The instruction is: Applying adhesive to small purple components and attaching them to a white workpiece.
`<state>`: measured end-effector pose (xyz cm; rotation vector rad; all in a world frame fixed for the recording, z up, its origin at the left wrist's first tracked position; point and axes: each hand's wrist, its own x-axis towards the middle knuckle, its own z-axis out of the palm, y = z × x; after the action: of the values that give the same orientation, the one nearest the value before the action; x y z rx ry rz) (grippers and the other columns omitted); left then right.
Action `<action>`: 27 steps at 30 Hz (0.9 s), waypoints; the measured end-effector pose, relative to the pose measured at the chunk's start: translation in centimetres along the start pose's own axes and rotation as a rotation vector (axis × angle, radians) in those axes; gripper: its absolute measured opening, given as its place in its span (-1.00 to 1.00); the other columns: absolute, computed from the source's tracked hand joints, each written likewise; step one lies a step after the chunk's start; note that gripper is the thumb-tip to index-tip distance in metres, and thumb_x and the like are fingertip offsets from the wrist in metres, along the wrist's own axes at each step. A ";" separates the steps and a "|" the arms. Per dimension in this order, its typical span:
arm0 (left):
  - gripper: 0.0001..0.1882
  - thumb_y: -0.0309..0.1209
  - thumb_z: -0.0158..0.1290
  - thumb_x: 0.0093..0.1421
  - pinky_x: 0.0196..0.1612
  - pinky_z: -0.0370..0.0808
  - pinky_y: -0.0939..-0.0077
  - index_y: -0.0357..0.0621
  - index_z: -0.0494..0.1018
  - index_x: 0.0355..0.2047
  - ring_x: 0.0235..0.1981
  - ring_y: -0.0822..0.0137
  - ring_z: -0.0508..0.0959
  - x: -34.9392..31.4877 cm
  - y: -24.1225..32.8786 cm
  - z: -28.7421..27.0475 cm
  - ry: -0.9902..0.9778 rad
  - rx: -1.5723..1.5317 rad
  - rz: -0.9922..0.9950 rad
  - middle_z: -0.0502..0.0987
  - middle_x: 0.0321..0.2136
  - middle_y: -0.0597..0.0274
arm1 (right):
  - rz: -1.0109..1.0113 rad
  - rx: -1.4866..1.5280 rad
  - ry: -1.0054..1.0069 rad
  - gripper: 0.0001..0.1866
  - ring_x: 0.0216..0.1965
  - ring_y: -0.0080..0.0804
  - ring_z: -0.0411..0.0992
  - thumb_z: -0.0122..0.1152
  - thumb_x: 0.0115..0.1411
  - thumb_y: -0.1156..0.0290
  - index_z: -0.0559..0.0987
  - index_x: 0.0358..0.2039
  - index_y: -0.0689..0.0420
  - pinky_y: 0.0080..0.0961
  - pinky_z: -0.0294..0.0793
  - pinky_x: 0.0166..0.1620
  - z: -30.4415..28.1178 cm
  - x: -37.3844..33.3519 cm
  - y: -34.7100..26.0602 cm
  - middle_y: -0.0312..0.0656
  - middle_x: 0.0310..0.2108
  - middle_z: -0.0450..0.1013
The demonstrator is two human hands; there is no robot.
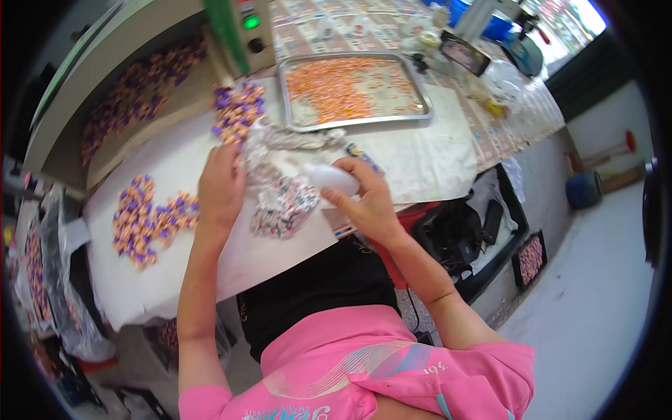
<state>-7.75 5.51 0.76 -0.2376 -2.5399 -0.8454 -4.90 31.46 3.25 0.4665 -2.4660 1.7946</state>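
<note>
My right hand is closed round a smooth white squeeze bottle. The bottle is tilted, its narrow end pointing left over a crumpled patterned cloth. On the other side of that cloth is my left hand, fingers bent and drawn together, slightly blurred. What it may hold is too small or hidden to make out. Its fingertips are at the lower edge of a pile of small purple and peach pieces. More such pieces lie scattered on the white sheet to the left.
A metal tray with many thin orange pieces stands at the back. At far left an arched machine with a green light has pieces inside. A phone on a stand is at back right. A black bag sits below the table's right side.
</note>
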 end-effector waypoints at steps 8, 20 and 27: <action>-0.82 -0.62 0.04 0.17 -0.28 0.44 0.63 -0.24 0.41 -0.20 -0.37 0.50 0.46 -3.1 8.6 0.9 -0.066 -0.912 -0.575 0.46 -0.34 0.28 | 0.308 0.513 -0.011 -0.64 -0.35 -0.63 0.44 0.42 0.07 0.42 0.47 -0.18 0.20 -0.66 0.48 -0.30 -5.4 -0.9 -2.0 -0.27 -0.25 0.43; -0.79 -0.59 0.07 0.20 -0.10 0.51 0.55 -0.27 0.39 -0.14 -0.20 0.41 0.54 -11.3 2.4 0.2 -0.098 -1.292 -0.766 0.50 -0.18 0.17 | 0.004 0.137 0.142 -0.57 -0.33 -0.55 0.35 0.47 0.01 0.21 0.54 -0.26 0.27 -0.65 0.32 -0.27 5.4 -4.4 -0.8 -0.26 -0.33 0.38; -0.78 -0.57 0.10 0.20 -0.06 0.51 0.53 -0.29 0.40 -0.14 -0.18 0.42 0.54 -13.0 0.5 -0.5 -0.023 -1.295 -0.742 0.51 -0.15 0.15 | -0.072 0.017 0.063 -0.56 -0.35 -0.53 0.34 0.46 0.02 0.18 0.55 -0.25 0.26 -0.63 0.31 -0.27 8.5 -4.6 -0.7 -0.25 -0.35 0.39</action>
<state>4.04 5.33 -4.71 0.3500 -1.6542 -2.6444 0.73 24.28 0.13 0.4852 -2.3631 1.7765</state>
